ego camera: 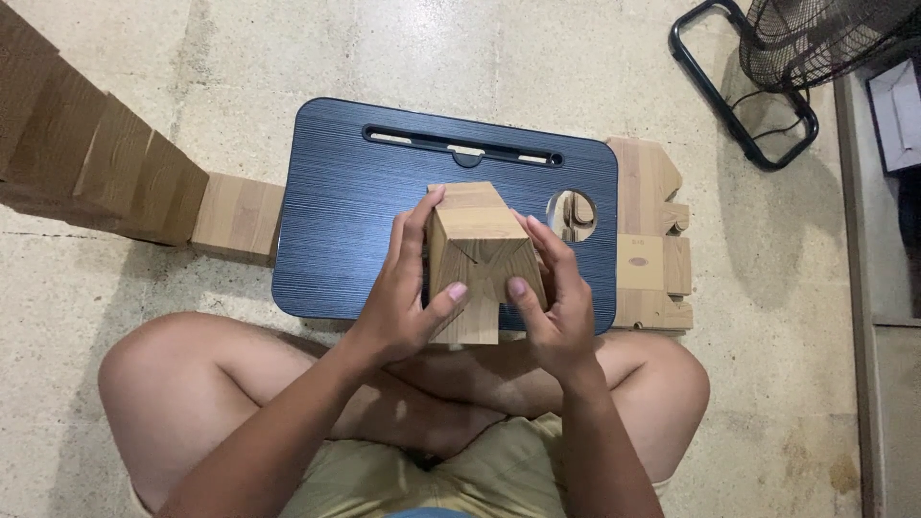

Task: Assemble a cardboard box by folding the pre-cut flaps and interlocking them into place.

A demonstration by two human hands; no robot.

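Note:
A wooden block assembly (477, 240), light brown with interlocking notched pieces, is held up over a dark blue lap tray (345, 221). My left hand (408, 293) grips its left side, thumb pressed on the front face. My right hand (554, 288) grips its right side, thumb also on the front. A lower piece of the assembly sticks down between my thumbs. I sit cross-legged on a concrete floor behind the tray.
A row of tall wooden blocks (106, 163) runs from the upper left to the tray's left edge. Flat notched wooden pieces (650, 240) lie at the tray's right. A black fan on a tube stand (767, 67) sits upper right.

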